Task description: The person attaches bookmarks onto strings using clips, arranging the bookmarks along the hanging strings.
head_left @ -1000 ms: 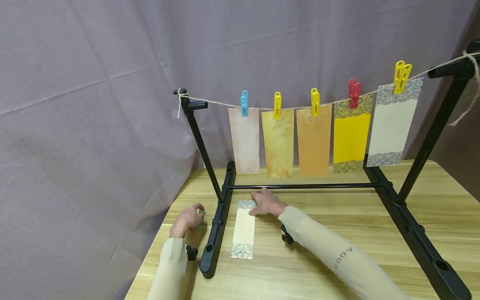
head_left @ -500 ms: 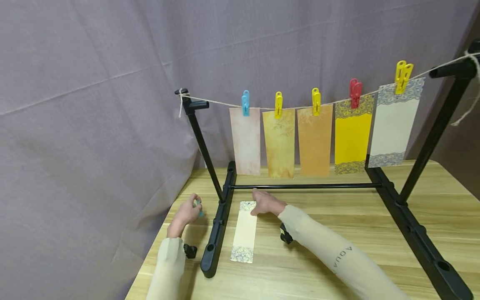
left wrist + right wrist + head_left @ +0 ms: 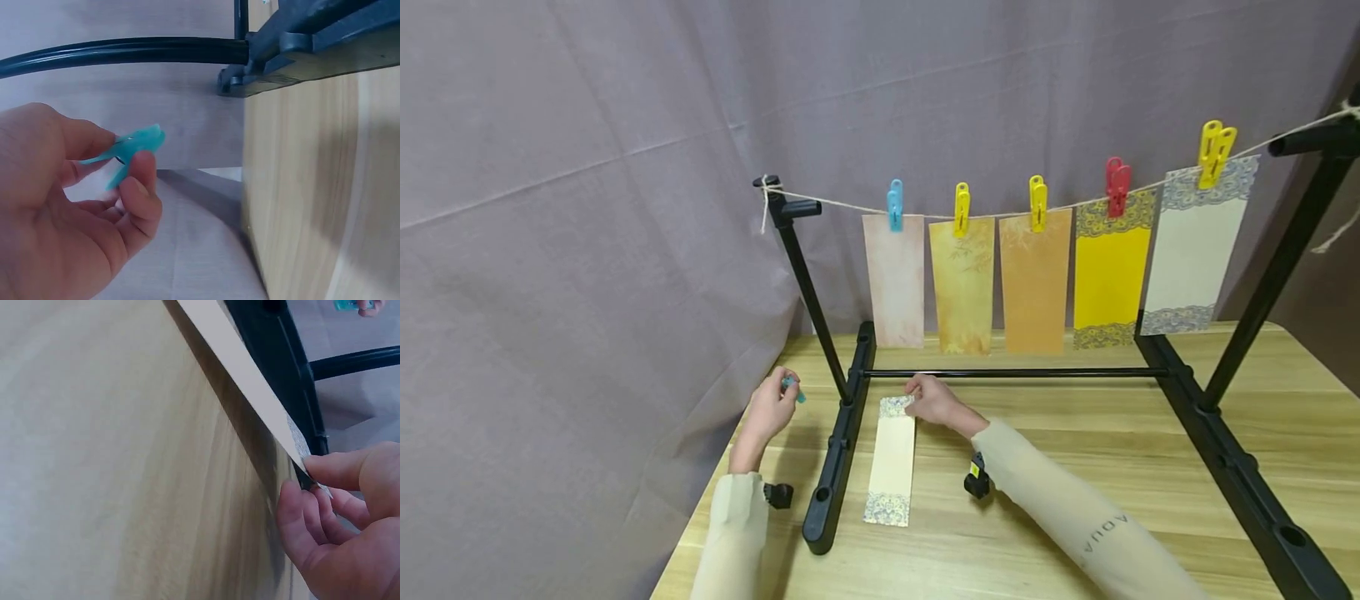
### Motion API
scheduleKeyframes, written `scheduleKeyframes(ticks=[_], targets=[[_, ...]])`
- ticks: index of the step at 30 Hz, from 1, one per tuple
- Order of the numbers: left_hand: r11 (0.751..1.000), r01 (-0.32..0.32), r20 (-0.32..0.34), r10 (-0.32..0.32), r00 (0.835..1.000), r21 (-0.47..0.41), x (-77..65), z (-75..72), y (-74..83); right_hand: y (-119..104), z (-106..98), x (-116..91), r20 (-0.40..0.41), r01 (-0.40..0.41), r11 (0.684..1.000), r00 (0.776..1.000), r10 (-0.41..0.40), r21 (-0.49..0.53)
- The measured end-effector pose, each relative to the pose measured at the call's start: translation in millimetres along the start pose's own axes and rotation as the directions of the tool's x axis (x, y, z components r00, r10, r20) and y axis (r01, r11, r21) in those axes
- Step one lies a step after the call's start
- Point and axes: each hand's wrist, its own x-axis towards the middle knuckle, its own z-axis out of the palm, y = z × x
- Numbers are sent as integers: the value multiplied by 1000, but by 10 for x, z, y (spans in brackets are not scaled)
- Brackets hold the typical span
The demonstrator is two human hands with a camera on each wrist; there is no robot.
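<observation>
My left hand [image 3: 769, 410] is raised over the table's left side and pinches a turquoise clothespin [image 3: 134, 145] between thumb and fingers. The clothespin's far end points away from the hand in the left wrist view. A cream paper card [image 3: 892, 458] with blue-grey patterned ends is between the frame's left foot and my right hand [image 3: 936, 402]. Thumb and fingers of that hand pinch the card's far right corner. From the right wrist, the card [image 3: 244, 375] appears tilted and lifted off the wood, with a shadow below it.
A black frame [image 3: 1015, 373] stands on the wooden table [image 3: 1045, 483], its left foot [image 3: 831, 475] between my hands. From its string [image 3: 850, 205] hang several cards, such as an orange card [image 3: 1036, 283], under blue, yellow and red clothespins. A grey curtain [image 3: 587, 250] covers the back.
My left hand has risen and moved forward with the clothespin. My right hand has gone from lying at the card's edge to pinching its corner, and the card has lifted from the table.
</observation>
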Motion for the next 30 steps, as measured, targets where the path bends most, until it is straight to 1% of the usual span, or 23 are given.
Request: scheduleKeyframes(ticks=[2,5,9,11,15,19,23,25,27,29,30], targets=[[1000,4,-9,-4,1000,-21,-4,-9,19,4,-1,-21,-5,-4,997,1000,4,83],[999,-6,-29,5,1000,-32,-5,-6,39,-10,-11,-56,-15,-6,984,1000,9,176],[998,-51,-83,48,995,-35,4,18,57,-65,-53,-111,-33,-11,954,999,22,299],[996,-67,-104,62,993,-51,6,25,68,-105,-79,-140,-41,-8,938,999,23,347],[992,-96,-145,84,986,-79,1,22,97,-185,-116,-196,-67,13,923,998,14,384],[987,-130,-185,110,977,-99,-9,-1,150,-253,-138,-262,-95,47,922,995,-11,385],[974,-193,-232,161,959,-119,-21,-29,223,-313,-152,-351,-104,70,919,994,-32,389],[965,-229,-254,190,948,-131,-22,-51,275,-346,-164,-402,-100,94,921,993,-60,379],[953,-269,-289,221,931,-137,-20,-78,337,-372,-166,-444,-95,127,926,991,-99,356],[937,-311,-336,246,909,-156,-17,-92,401,-400,-170,-490,-87,161,931,986,-140,327],[926,-336,-364,258,895,-171,-15,-99,435,-411,-171,-509,-86,183,934,983,-164,306]])
